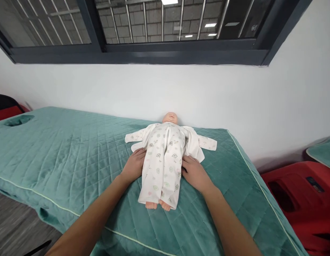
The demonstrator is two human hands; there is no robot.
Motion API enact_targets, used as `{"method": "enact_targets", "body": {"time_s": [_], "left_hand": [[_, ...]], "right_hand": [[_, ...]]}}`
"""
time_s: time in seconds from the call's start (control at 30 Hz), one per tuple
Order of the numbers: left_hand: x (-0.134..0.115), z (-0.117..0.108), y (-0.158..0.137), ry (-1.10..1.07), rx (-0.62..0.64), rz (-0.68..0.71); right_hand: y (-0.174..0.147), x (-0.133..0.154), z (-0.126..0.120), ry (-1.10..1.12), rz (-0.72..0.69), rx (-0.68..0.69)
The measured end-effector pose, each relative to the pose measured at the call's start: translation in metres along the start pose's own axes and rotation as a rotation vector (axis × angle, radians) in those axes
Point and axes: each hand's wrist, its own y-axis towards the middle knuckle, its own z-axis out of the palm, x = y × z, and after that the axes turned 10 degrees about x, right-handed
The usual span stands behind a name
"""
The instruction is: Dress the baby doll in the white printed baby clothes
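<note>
A baby doll (170,117) lies on its back on the bed, its head toward the wall and its bare feet toward me. It has a white printed long-sleeved baby top (207,143), with the sleeves spread to both sides. White printed baby trousers (160,163) stretch over its front, from near the neck down to the ankles. My left hand (135,165) is closed at the left edge of the trousers, its fingertips partly hidden. On the opposite edge, my right hand (195,173) has its fingers curled against the cloth, below the top's loose flap.
A green quilted cover (87,149) lies over the bed, with a face hole (19,120) at the far left. Red plastic stools (303,199) stand at the right. Behind the bed rises a white wall (100,89) with a dark-framed window (181,53).
</note>
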Motion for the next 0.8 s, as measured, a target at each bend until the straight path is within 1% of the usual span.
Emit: {"method": "enact_targets", "body": {"time_s": [0.07,0.17,0.27,0.33,0.4,0.47,0.6,0.7,0.77,0.8], "left_hand": [[0.001,0.0,0.006,-0.012,-0.01,0.008],[0.001,0.0,0.015,-0.027,-0.014,0.028],[0.0,-0.001,0.021,-0.039,-0.026,0.052],[-0.001,-0.001,0.023,-0.016,-0.057,0.066],[-0.002,0.0,0.023,0.02,-0.095,0.079],[-0.002,0.001,0.021,0.063,-0.103,0.097],[-0.004,0.002,0.017,0.126,-0.056,0.115],[-0.006,0.0,0.012,0.084,-0.03,0.05],[-0.006,-0.001,0.009,0.01,-0.035,-0.059],[-0.006,-0.001,0.009,-0.037,-0.046,-0.135]], "right_hand": [[0.001,-0.001,0.001,0.013,-0.004,-0.016],[0.0,-0.005,0.001,0.084,-0.048,-0.084],[-0.004,-0.008,-0.006,0.141,-0.072,-0.173],[-0.007,-0.009,-0.011,0.155,-0.091,-0.196],[-0.008,-0.009,-0.015,0.164,-0.12,-0.184],[-0.009,-0.01,-0.017,0.168,-0.147,-0.148],[-0.007,-0.012,-0.016,0.163,-0.179,-0.062],[-0.006,-0.012,-0.017,0.194,-0.199,-0.032],[-0.007,-0.011,-0.018,0.255,-0.2,-0.012],[-0.007,-0.01,-0.019,0.302,-0.176,-0.011]]}}
